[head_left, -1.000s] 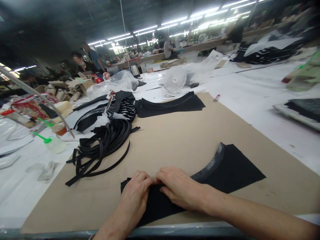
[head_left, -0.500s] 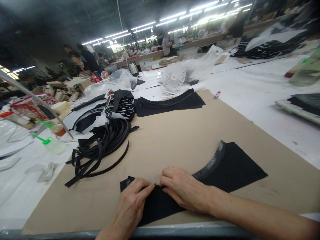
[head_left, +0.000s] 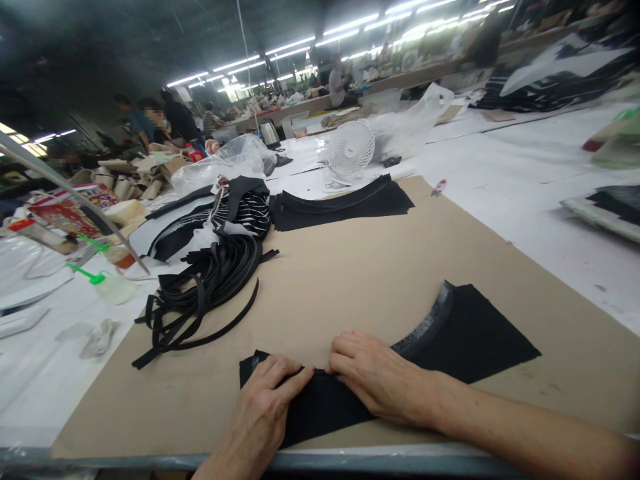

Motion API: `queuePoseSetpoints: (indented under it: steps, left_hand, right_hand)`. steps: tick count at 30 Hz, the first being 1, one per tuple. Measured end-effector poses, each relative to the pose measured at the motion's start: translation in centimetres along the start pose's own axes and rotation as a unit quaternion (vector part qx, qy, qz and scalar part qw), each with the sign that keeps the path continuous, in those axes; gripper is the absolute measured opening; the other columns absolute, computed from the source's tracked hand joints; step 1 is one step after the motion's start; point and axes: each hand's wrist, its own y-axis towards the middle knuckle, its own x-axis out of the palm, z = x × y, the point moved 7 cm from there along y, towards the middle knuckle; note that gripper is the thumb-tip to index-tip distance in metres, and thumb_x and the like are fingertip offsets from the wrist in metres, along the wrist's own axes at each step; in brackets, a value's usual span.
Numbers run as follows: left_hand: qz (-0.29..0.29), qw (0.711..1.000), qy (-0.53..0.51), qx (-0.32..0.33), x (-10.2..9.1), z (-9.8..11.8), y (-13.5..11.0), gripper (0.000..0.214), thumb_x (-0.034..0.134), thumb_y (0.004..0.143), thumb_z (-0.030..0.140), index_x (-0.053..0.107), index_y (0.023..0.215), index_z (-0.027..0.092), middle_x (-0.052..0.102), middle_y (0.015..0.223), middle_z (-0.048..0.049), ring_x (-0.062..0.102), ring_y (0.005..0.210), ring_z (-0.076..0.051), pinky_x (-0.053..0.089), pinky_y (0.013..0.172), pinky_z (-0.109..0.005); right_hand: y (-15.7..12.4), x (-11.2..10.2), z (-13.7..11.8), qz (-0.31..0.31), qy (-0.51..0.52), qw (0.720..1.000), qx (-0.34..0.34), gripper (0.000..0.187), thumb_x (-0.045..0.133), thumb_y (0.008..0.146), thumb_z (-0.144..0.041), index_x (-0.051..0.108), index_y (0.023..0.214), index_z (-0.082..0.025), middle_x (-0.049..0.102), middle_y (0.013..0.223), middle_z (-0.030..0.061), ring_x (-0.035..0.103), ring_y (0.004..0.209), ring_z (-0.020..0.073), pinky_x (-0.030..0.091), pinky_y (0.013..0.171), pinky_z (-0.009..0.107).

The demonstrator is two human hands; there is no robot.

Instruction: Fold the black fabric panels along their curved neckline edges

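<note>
A curved black fabric piece [head_left: 465, 337] with a grey trimmed inner edge lies on the brown cardboard sheet [head_left: 360, 267] near the table's front edge. My left hand [head_left: 267, 400] rests flat on its left end, fingers stretched forward along the top edge. My right hand [head_left: 375, 377] presses on the fabric just to the right, fingers bent with the tips on the curved edge. The two hands almost touch at their fingertips. A heap of black strips [head_left: 205, 287] lies to the far left of the hands.
A stack of black cut pieces [head_left: 345, 200] and striped fabric [head_left: 245, 213] lie at the cardboard's far end. A white desk fan [head_left: 350, 150], plastic bags, green-capped bottles [head_left: 107, 287] and boxes stand beyond and left. People work at tables in the background.
My left hand has opened from bent knuckles to flat, stretched fingers and slid slightly left along the edge. My right hand has shifted a little to the right. The fabric stays in place.
</note>
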Motion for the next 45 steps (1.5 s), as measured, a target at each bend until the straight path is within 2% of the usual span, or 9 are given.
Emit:
queuePoseSetpoints:
  steps: [6, 13, 18, 22, 27, 35, 37, 41, 45]
  left_hand:
    - [-0.040, 0.999, 0.014, -0.026, 0.5, 0.0, 0.0, 0.043, 0.038, 0.094, 0.011, 0.056, 0.129, 0.026, 0.062, 0.103, -0.0074, 0.057, 0.095, -0.018, 0.054, 0.084, -0.035]
    - [-0.013, 0.994, 0.101, 0.035, 0.5, 0.8, -0.3, 0.043, 0.038, 0.093, 0.010, 0.058, 0.128, 0.024, 0.063, 0.106, -0.0088, 0.058, 0.099, -0.020, 0.053, 0.085, -0.036]
    - [0.004, 0.994, 0.103, 0.026, 0.7, 0.9, -0.8, 0.050, 0.035, 0.089, 0.002, 0.056, 0.129, 0.023, 0.059, 0.120, -0.0087, 0.053, 0.112, -0.021, 0.049, 0.093, -0.037]
    - [-0.037, 0.999, 0.025, 0.019, 1.1, 0.8, -0.5, 0.049, 0.035, 0.091, 0.003, 0.049, 0.135, 0.019, 0.061, 0.113, -0.0078, 0.053, 0.104, -0.018, 0.050, 0.091, -0.033]
    - [-0.097, 0.995, 0.027, -0.004, 1.8, 0.9, 0.1, 0.055, 0.036, 0.093, 0.009, 0.036, 0.145, 0.028, 0.058, 0.104, -0.0069, 0.053, 0.094, -0.020, 0.052, 0.083, -0.037]
    - [-0.036, 0.990, 0.127, 0.054, 1.4, 2.2, -0.2, 0.052, 0.034, 0.091, 0.007, 0.045, 0.140, 0.023, 0.056, 0.107, -0.0089, 0.051, 0.103, -0.021, 0.049, 0.089, -0.037]
    - [-0.038, 0.986, 0.148, 0.059, 1.4, 2.5, -0.3, 0.052, 0.034, 0.091, 0.007, 0.045, 0.140, 0.023, 0.057, 0.109, -0.0090, 0.051, 0.105, -0.022, 0.048, 0.090, -0.037]
    - [-0.058, 0.988, 0.137, 0.034, 1.4, 2.6, -0.1, 0.054, 0.034, 0.090, 0.008, 0.040, 0.143, 0.021, 0.059, 0.110, -0.0080, 0.052, 0.104, -0.021, 0.046, 0.091, -0.037]
    - [-0.045, 0.992, 0.120, -0.001, 1.2, 2.5, 0.2, 0.053, 0.035, 0.089, 0.005, 0.042, 0.140, 0.017, 0.062, 0.109, -0.0075, 0.055, 0.100, -0.019, 0.042, 0.094, -0.038]
  right_hand:
    - [-0.3, 0.1, -0.3, -0.012, -0.049, 0.998, -0.027, 0.019, 0.043, 0.090, -0.010, 0.059, 0.097, -0.016, 0.058, 0.093, 0.0068, 0.051, 0.088, 0.0185, 0.040, 0.083, 0.031]
    - [-0.9, 0.3, -0.5, -0.011, -0.085, 0.995, -0.052, 0.016, 0.043, 0.091, -0.010, 0.058, 0.095, -0.016, 0.057, 0.094, 0.0064, 0.048, 0.087, 0.0191, 0.040, 0.082, 0.032]
    - [-1.3, 0.1, -0.1, -0.007, -0.076, 0.996, -0.039, 0.016, 0.042, 0.092, -0.011, 0.057, 0.093, -0.016, 0.057, 0.092, 0.0056, 0.049, 0.086, 0.0180, 0.040, 0.081, 0.031]
    - [-1.3, -0.3, 0.2, -0.006, -0.048, 0.999, -0.019, 0.014, 0.044, 0.093, -0.013, 0.058, 0.094, -0.017, 0.058, 0.093, 0.0054, 0.051, 0.089, 0.0177, 0.040, 0.083, 0.031]
    - [-1.5, -0.5, 0.2, 0.000, -0.053, 0.998, -0.031, 0.013, 0.045, 0.093, -0.015, 0.058, 0.095, -0.017, 0.058, 0.092, 0.0051, 0.051, 0.088, 0.0178, 0.039, 0.081, 0.031]
    - [-2.1, 0.0, 0.1, 0.012, -0.096, 0.993, -0.063, 0.016, 0.043, 0.095, -0.016, 0.058, 0.093, -0.017, 0.056, 0.089, 0.0043, 0.046, 0.081, 0.0174, 0.034, 0.076, 0.032]
    - [-2.1, 0.0, -0.1, 0.013, -0.102, 0.992, -0.077, 0.016, 0.043, 0.095, -0.014, 0.058, 0.095, -0.017, 0.057, 0.089, 0.0043, 0.045, 0.080, 0.0169, 0.033, 0.076, 0.032]
    - [-2.2, -0.1, -0.4, 0.010, -0.106, 0.991, -0.082, 0.017, 0.042, 0.094, -0.013, 0.058, 0.093, -0.017, 0.057, 0.089, 0.0048, 0.047, 0.080, 0.0173, 0.033, 0.077, 0.033]
    - [-2.3, -0.9, -0.1, 0.008, -0.070, 0.997, -0.038, 0.014, 0.047, 0.093, -0.020, 0.057, 0.102, -0.019, 0.058, 0.092, 0.0045, 0.050, 0.085, 0.0186, 0.035, 0.081, 0.034]
